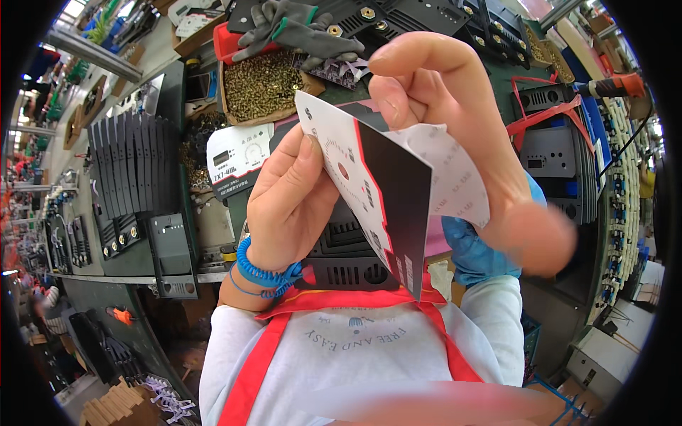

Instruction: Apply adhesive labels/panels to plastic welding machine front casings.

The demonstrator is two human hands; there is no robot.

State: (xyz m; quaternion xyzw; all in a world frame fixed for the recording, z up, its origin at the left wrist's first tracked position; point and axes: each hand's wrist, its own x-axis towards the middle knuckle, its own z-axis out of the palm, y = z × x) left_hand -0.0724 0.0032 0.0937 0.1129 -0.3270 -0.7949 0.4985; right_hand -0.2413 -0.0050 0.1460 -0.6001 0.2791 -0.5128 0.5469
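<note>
My left hand (295, 188) pinches a stiff panel label (355, 170) by its upper left edge, thumb on the printed face. The label is white, red and black and stands tilted over my lap. Behind its right edge a pale, printed backing paper (458, 174) curls away. My right hand (455, 113) is raised there, with bent fingers close to the top of this paper; it appears to hold it, though the contact is partly hidden. A similar label (238, 160) lies on the bench to the left. Below my hands sits a black slotted panel (344, 259).
A cardboard box of small brass parts (259, 89) stands ahead, with grey gloves (291, 32) beyond it. Black metal panels (131, 163) line up at left. More panels (558, 153) are stacked at right, near an orange power tool (614, 85).
</note>
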